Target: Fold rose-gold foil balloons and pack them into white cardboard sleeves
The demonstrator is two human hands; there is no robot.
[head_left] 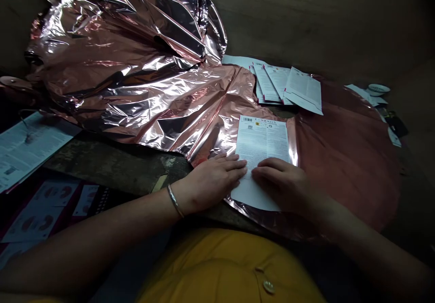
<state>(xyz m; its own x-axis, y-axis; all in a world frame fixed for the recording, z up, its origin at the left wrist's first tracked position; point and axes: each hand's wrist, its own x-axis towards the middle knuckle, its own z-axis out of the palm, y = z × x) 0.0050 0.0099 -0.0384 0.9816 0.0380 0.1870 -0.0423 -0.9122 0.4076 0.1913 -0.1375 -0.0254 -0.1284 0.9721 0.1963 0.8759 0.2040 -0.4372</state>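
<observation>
A white printed packet point(263, 142), with a barcode and small symbols along its top, lies flat on crinkled pink metallic foil point(176, 90). My left hand point(215, 178), with a bangle at the wrist, rests across the packet's left edge, its fingers stretched out and lying flat. On the packet's lower right, my right hand point(288, 180) has its fingers bent and close together. Its fingertips touch down near the middle of the packet, and what they pinch, if anything, is hidden. The packet's lower end points toward my body.
Several similar white packets point(275, 83) lie overlapped beyond the foil. Printed sheets point(34, 144) are stacked at the left, above a dark box point(44, 203) of printed pouches. A small white dish point(379, 88) sits at the far right. Bare wooden tabletop point(112, 162) shows along the front.
</observation>
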